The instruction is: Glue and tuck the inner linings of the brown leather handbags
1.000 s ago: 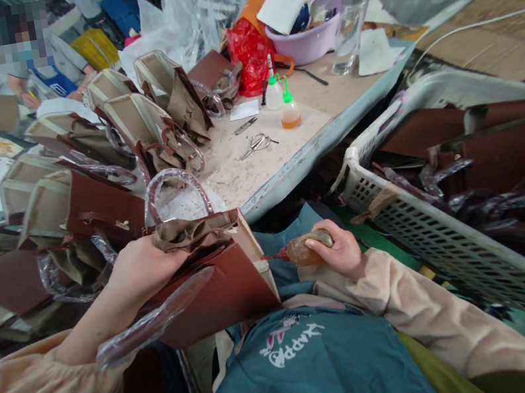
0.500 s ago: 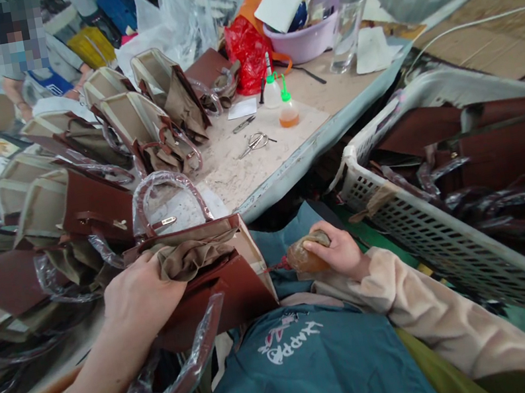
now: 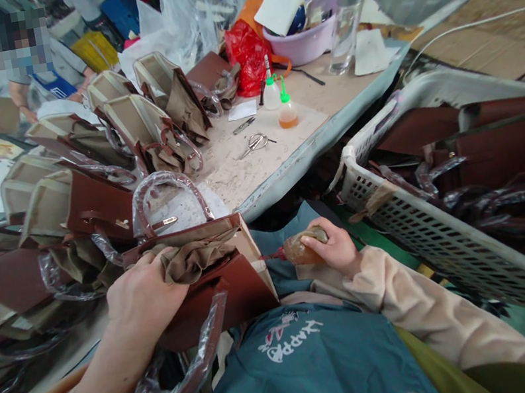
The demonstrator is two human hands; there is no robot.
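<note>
L hand [image 3: 150, 292] closed on brown bag [image 3: 228, 293] at its bunched lining [image 3: 197, 261] (bag nr tabletop [image 3: 281, 160] edge), R hand [image 3: 334, 248] wrapped round squeeze bottle [image 3: 303, 250], nozzle [image 3: 275, 256] at bag's pale end [image 3: 250, 245]; advise bracing bag, squeezing lightly, w/o smears.

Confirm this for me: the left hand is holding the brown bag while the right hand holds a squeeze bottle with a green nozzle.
Not quite: the nozzle is red, not green, as the head view shows. The left hand is holding the brown bag while the right hand holds the squeeze bottle.
</note>
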